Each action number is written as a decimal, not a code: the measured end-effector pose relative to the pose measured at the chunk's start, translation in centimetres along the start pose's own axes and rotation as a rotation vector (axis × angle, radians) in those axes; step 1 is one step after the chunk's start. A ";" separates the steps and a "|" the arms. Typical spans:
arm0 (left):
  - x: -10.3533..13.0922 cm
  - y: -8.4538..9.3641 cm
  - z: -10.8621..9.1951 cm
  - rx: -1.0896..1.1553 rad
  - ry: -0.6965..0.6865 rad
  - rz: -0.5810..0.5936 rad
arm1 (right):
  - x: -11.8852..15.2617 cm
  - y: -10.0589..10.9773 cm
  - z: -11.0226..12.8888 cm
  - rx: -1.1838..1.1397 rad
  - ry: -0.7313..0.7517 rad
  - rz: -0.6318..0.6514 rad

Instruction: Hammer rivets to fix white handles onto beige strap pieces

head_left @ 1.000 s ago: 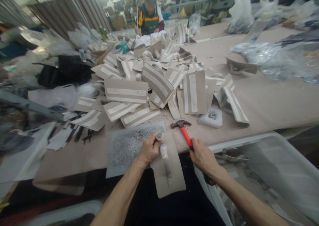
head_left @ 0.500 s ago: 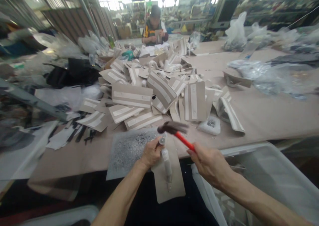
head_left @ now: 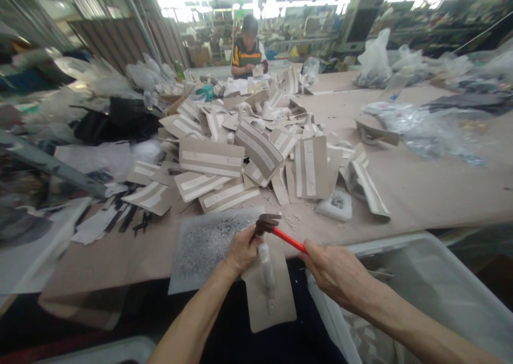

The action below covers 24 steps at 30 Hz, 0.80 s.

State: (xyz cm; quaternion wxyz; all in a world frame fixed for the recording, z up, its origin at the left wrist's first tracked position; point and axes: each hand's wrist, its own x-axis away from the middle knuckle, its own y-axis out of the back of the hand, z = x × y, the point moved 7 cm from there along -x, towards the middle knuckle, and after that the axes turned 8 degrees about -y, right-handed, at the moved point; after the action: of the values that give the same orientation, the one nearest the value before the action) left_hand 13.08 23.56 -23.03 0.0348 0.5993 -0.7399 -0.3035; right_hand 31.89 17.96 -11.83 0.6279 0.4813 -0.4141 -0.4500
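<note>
My right hand is closed around the red handle of a claw hammer. The dark hammer head is down at my left hand, over the round metal top of a punch. That punch is gripped upright in my left fingers and now mostly hidden by the hammer head and the hand. Below it, a beige panel reaches from the table edge over my lap. A handle wrapped in clear plastic runs along the panel. Under my left forearm's far side lies a grey, speckled sheet.
A heap of beige panels with white strips covers the middle of the table. Small metal bits and a pouch of dark pieces lie nearby. A white bin stands at right. Another person sits opposite.
The hammer has come down from just above the punch onto its top, covering the round end. My left hand stays in place on the punch. The person opposite has lowered a panel.
</note>
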 end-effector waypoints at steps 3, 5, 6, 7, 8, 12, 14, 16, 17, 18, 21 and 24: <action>0.0 0.1 -0.2 0.042 0.012 -0.012 | -1.0 -2.2 -2.8 -0.076 -0.161 0.138; -0.1 0.2 -0.6 0.065 0.001 -0.018 | -1.8 -3.7 -4.9 -0.160 -0.238 0.164; -0.1 0.2 -0.7 0.073 -0.005 -0.018 | -2.3 -4.4 -5.9 -0.173 -0.278 0.165; -0.2 0.2 -0.8 0.080 -0.010 -0.019 | -2.8 -5.2 -6.8 -0.154 -0.311 0.157; -0.2 0.2 -0.9 0.085 -0.012 -0.022 | -3.2 -5.6 -7.5 -0.106 -0.335 0.126; -0.2 0.1 -0.8 0.114 -0.015 -0.041 | -3.4 -5.3 -4.8 0.000 -0.271 -0.113; -0.2 0.0 -0.7 0.134 -0.014 -0.044 | -2.5 -5.6 -0.8 -0.153 -0.177 -0.124; -0.4 0.1 -0.5 0.170 0.011 -0.065 | -1.6 -7.5 3.3 -0.289 -0.113 0.011; -0.4 0.3 -0.2 0.202 0.047 -0.101 | -1.3 -8.8 4.9 -0.298 -0.115 0.092; -0.5 0.6 0.3 0.247 0.101 -0.161 | -1.1 -10.0 5.8 -0.292 -0.134 0.159; 0.1 1.8 2.2 0.402 0.275 -0.393 | -1.8 -11.0 4.9 -0.358 -0.258 0.144; 1.4 2.8 3.3 0.431 0.333 -0.577 | -3.9 -7.2 1.0 -0.707 -0.349 -0.103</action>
State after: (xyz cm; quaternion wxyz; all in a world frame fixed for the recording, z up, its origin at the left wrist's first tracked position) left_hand 8.88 23.90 -24.72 -0.0589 0.8172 -0.5722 -0.0373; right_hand 28.72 20.48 -19.04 0.6517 0.1717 -0.3094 -0.6709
